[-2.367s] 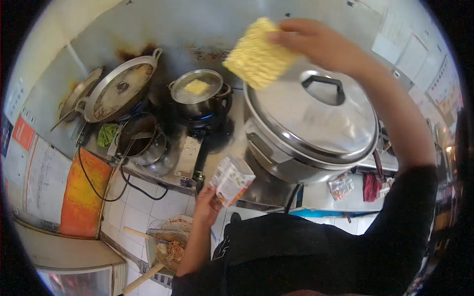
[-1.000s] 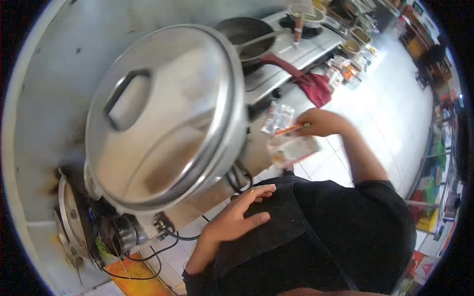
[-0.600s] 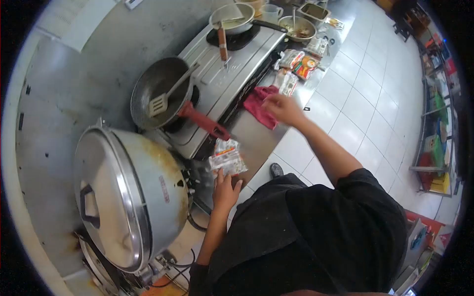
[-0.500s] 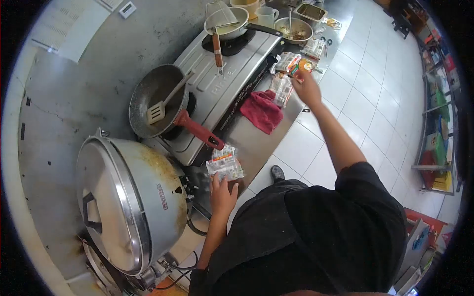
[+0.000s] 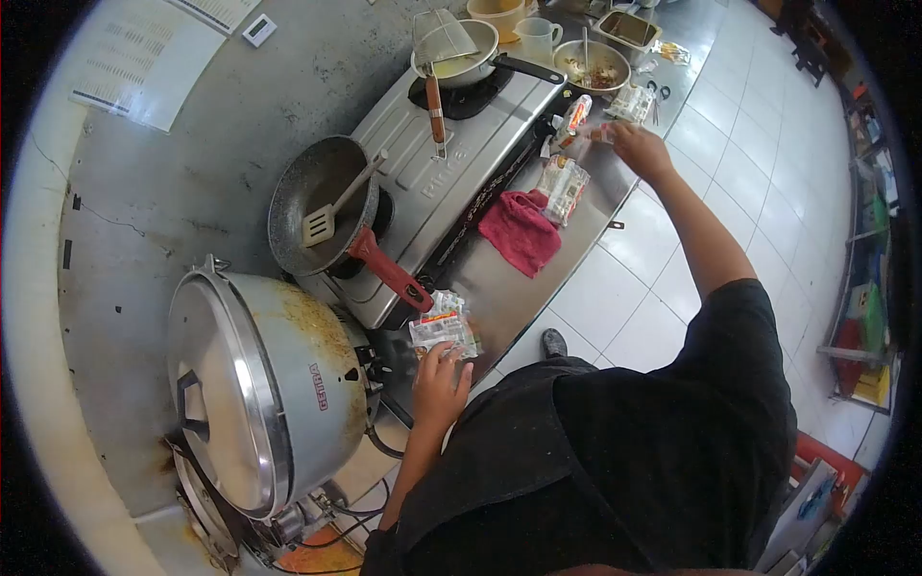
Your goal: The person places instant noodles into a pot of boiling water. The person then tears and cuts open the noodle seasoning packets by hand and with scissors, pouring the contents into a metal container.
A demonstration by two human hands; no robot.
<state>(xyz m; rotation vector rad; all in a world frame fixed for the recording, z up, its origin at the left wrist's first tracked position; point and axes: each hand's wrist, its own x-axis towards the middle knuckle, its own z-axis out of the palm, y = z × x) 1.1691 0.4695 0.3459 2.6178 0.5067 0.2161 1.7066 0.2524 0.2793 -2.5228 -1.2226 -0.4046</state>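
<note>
My left hand [image 5: 440, 392] rests at the near edge of a small pile of printed clear plastic packets [image 5: 444, 331], with its fingers loosely apart and the fingertips against the plastic. Further along the steel counter, my right hand [image 5: 642, 152] pinches a clear plastic packet [image 5: 597, 134] with orange-red print; its contents are too blurred to tell. Just left of that hand, another packet [image 5: 573, 115] with an orange-red stripe stands by the stove edge. A flat printed packet [image 5: 563, 188] lies closer to me, partly on a red cloth [image 5: 521, 232].
A gas stove [image 5: 413, 187] carries a frying pan [image 5: 312, 192] with a slotted spatula, and a white pan [image 5: 471, 62] with a strainer. A large rice cooker [image 5: 288, 384] stands at left. Beyond are a metal bowl [image 5: 605, 79], a jug [image 5: 538, 38] and scissors [image 5: 660, 90].
My right hand has drawn back to the right, now pinching a clear packet apart from the striped one. My left hand stays by its pile. The view has shifted slightly.
</note>
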